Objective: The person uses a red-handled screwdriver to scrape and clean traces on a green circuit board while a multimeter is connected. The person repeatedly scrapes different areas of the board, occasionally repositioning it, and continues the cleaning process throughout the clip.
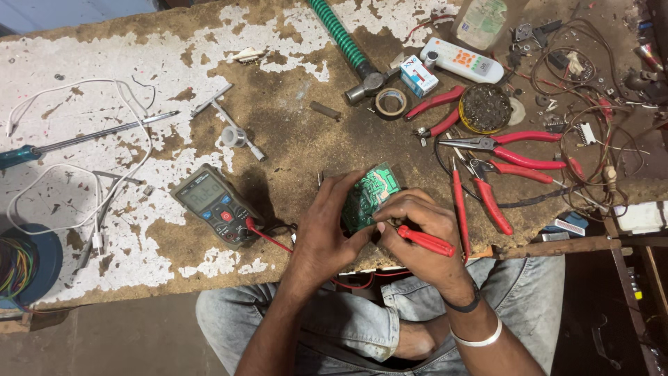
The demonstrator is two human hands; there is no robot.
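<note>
My left hand (327, 226) grips a green circuit board (369, 195) by its left edge, tilted up above the front of the worn table (104, 230). My right hand (417, 233) pinches a red test probe (426, 241), its tip hidden at the board's lower edge. A red lead (268, 238) runs from a grey multimeter (214, 203), which lies just left of my left hand.
Red-handled pliers and cutters (501, 163) lie right of my hands, with tangled wires (591, 139) beyond. Farther back are a hammer (362, 80), a tape roll (391, 102), a round tin (485, 108) and a small box (419, 75). A long screwdriver (83, 139) and white cable (83, 188) lie left.
</note>
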